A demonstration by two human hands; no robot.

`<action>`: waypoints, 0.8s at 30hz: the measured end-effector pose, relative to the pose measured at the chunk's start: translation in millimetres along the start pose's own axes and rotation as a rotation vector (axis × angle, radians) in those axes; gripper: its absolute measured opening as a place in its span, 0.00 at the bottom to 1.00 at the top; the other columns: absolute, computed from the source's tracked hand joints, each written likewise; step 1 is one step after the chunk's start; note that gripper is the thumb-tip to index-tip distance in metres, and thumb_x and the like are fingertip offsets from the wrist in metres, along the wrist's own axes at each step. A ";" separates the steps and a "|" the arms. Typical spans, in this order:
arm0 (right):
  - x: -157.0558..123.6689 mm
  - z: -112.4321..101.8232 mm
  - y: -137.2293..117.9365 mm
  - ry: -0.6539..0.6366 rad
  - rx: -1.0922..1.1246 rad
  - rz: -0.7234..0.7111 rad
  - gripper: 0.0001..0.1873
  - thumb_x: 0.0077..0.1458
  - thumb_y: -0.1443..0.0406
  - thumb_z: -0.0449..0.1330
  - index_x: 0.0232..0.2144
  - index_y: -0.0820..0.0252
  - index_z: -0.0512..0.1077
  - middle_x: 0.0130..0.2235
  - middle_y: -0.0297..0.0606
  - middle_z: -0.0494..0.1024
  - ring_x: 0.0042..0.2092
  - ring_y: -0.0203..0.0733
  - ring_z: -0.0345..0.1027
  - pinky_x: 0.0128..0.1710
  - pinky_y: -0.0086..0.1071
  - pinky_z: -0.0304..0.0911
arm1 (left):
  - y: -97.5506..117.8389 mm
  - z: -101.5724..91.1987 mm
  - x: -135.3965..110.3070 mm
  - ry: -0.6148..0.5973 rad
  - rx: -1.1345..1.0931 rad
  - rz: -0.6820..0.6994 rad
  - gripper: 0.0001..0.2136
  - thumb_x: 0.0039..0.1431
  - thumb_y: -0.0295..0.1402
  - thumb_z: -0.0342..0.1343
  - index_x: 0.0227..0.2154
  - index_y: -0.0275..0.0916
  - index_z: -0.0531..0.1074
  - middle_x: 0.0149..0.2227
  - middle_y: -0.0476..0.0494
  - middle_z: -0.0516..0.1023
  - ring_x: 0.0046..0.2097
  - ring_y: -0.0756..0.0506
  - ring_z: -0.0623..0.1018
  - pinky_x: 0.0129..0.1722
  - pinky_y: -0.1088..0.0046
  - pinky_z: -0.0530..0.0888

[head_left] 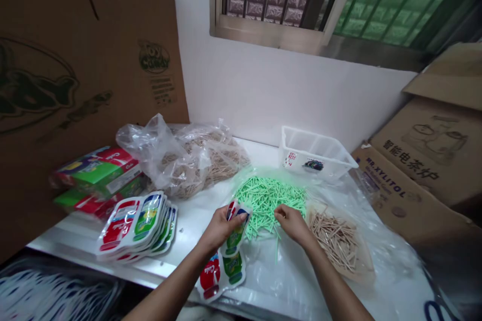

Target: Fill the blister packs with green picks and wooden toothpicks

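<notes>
My left hand [220,228] is closed round a bottle-shaped red and green packet [234,241], thumb on its front. Under it lies another such packet [211,278], marked Cola on its red half. My right hand [291,221] is pinched at the front right of a heap of thin light-green sticks [267,195]; whatever is between its fingertips is hidden. A single green stick [276,250] shows just below those fingers. Beside my right forearm sits a clear bag of thin brownish sticks [335,238].
A stack of packets [130,223] lies at left, before red and green boxes [107,173]. Behind are a plastic bag of tan sticks [203,160] and a white basket [316,153]. Cardboard boxes [146,25] flank the table. Dark-blue-handled scissors [433,308] lie lower right.
</notes>
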State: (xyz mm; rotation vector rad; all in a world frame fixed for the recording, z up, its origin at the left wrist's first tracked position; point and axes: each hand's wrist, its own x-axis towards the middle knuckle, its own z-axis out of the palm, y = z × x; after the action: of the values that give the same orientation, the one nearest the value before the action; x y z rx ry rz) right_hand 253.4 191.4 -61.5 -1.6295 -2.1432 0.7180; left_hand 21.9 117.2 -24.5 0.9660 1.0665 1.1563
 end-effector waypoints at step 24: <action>28.8 30.8 -5.6 -0.168 -0.350 -0.138 0.18 0.51 0.72 0.53 0.46 0.62 0.62 0.43 0.43 0.72 0.43 0.42 0.66 0.38 0.28 0.52 | -11.5 -8.2 -3.0 0.009 -0.049 -0.039 0.16 0.40 0.41 0.65 0.26 0.33 0.72 0.24 0.49 0.73 0.27 0.50 0.69 0.28 0.75 0.66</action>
State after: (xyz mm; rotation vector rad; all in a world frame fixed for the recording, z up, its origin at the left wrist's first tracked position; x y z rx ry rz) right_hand 223.9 212.3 -83.9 -1.6095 -2.5920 0.4714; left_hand 16.3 112.9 -37.0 0.8989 1.0553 1.1512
